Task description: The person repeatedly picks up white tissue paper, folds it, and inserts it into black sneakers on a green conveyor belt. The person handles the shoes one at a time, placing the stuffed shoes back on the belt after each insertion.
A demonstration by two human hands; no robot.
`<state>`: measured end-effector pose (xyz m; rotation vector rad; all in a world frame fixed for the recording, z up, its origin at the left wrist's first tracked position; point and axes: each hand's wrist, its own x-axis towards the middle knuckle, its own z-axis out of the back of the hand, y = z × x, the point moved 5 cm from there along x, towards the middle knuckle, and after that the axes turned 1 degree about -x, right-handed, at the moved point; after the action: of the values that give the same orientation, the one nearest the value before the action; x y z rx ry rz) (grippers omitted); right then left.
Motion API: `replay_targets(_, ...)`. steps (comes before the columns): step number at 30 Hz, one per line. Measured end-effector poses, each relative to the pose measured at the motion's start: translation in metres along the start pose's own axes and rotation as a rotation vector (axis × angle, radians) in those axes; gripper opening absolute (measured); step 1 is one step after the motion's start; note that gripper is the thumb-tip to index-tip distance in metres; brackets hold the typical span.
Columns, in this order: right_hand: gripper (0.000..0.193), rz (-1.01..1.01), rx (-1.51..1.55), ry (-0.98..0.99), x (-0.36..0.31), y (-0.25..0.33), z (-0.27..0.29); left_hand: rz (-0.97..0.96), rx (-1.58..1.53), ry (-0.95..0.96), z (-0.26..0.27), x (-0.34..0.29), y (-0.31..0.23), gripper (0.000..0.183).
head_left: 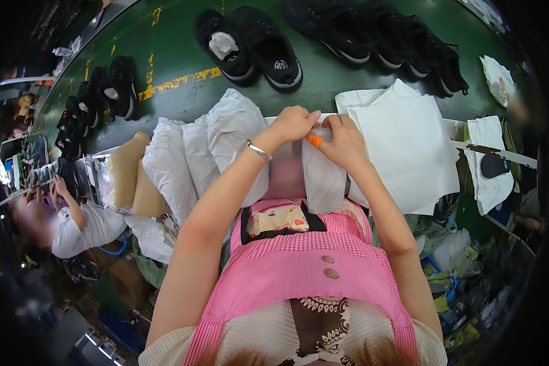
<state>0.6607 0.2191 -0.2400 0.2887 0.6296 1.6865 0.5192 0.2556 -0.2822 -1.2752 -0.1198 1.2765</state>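
Close together in front of me, both hands are at the top end of a long white paper-wrapped bundle, whose contents are hidden. My left hand wears a silver bangle at the wrist and pinches the paper with its fingertips. From the other side, my right hand closes thumb and fingers on the same end; an orange band sits on one finger. Several similar white bundles stand upright left of my hands. A stack of white paper sheets lies just right of my right hand.
Black shoes stand in pairs along the green belt beyond my hands, one with paper inside. More black shoes line the far right. Tan foot-shaped forms are at left. Another person works at far left.
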Motion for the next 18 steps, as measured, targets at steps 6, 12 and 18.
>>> replay_targets(6, 0.042, 0.059, -0.049, -0.071, -0.012, 0.0, 0.0, -0.07, -0.055, -0.029, -0.009, -0.008, -0.002, 0.045)
replay_targets(12, 0.035, 0.066, -0.068, -0.201, -0.017, 0.011, -0.011, 0.07, 0.041, 0.005, 0.001, -0.002, -0.013, 0.042)
replay_targets(18, 0.039, 0.149, 0.094, -0.438, -0.023, 0.001, -0.028, 0.083, -0.132, 0.194, -0.02, 0.02, 0.002, 0.048)
